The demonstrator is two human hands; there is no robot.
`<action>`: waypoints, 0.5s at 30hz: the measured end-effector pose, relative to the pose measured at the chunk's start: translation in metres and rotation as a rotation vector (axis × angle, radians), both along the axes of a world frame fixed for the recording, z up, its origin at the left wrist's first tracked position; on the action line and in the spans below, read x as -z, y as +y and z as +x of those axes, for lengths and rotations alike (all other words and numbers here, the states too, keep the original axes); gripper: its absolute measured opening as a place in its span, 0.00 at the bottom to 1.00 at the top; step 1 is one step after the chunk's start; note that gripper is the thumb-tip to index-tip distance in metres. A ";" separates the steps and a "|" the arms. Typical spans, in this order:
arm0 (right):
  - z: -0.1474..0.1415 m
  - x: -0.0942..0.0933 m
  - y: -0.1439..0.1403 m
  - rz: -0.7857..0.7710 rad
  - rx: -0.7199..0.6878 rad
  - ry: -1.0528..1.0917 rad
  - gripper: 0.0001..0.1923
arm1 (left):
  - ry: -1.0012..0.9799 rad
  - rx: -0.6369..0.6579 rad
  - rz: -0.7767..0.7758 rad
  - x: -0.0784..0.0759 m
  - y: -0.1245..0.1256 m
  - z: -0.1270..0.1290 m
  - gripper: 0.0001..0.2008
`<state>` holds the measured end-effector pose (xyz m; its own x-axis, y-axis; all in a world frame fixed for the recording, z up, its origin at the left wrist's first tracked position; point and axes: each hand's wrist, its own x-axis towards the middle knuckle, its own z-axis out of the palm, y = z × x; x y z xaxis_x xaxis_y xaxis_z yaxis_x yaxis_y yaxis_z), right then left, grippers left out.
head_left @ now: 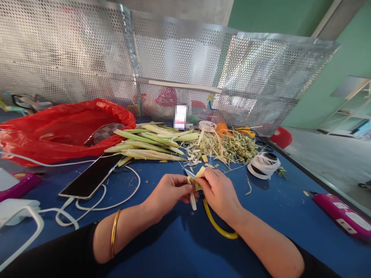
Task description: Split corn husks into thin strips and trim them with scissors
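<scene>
Leaf strip (pixel 194 184), pale yellow, sits pinched between left hand (pixel 169 192) and right hand (pixel 218 192), both grips clenched on it, near the blue surface's (pixel 162 247) front edge.

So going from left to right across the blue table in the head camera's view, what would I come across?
Red plastic bag → black phone on its white cable → bundle of green stalks → left hand → right hand, both pinching a pale leaf strip → white tape roll → pink case.
</scene>
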<state>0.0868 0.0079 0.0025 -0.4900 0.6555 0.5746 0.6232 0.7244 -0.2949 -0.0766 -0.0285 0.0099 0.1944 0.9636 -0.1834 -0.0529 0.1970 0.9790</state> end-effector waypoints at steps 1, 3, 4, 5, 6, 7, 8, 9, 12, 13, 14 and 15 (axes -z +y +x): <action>0.000 0.000 -0.001 -0.002 0.014 -0.008 0.09 | -0.021 0.008 -0.018 0.000 0.000 0.000 0.12; -0.001 0.001 -0.002 -0.011 0.014 0.003 0.10 | -0.056 0.001 -0.047 -0.001 -0.001 0.001 0.13; -0.002 0.002 -0.002 -0.019 0.014 0.014 0.09 | -0.063 -0.013 -0.056 0.000 -0.001 0.002 0.13; -0.003 0.003 -0.003 -0.030 0.015 0.023 0.09 | -0.061 -0.037 -0.063 0.000 -0.001 0.003 0.12; -0.004 0.004 -0.002 -0.045 0.018 0.031 0.09 | -0.051 -0.058 -0.070 0.001 -0.002 0.004 0.12; -0.005 0.005 -0.002 -0.065 0.021 0.038 0.09 | -0.038 -0.082 -0.075 0.002 -0.001 0.005 0.11; -0.005 0.006 -0.002 -0.084 0.018 0.049 0.09 | -0.027 -0.107 -0.080 0.003 -0.001 0.005 0.11; -0.005 0.006 -0.001 -0.100 0.009 0.063 0.08 | -0.024 -0.131 -0.085 0.003 0.000 0.005 0.11; 0.000 0.000 0.002 -0.062 -0.037 0.108 0.04 | -0.077 -0.200 -0.100 0.003 0.003 0.001 0.11; 0.002 -0.004 0.003 -0.022 -0.048 0.112 0.05 | -0.110 -0.222 -0.110 0.002 0.004 0.000 0.10; 0.005 -0.007 0.003 0.025 -0.055 0.106 0.06 | -0.145 -0.236 -0.122 0.001 0.005 -0.002 0.10; 0.007 -0.010 0.004 0.070 -0.056 0.090 0.07 | -0.175 -0.245 -0.132 0.001 0.006 -0.003 0.09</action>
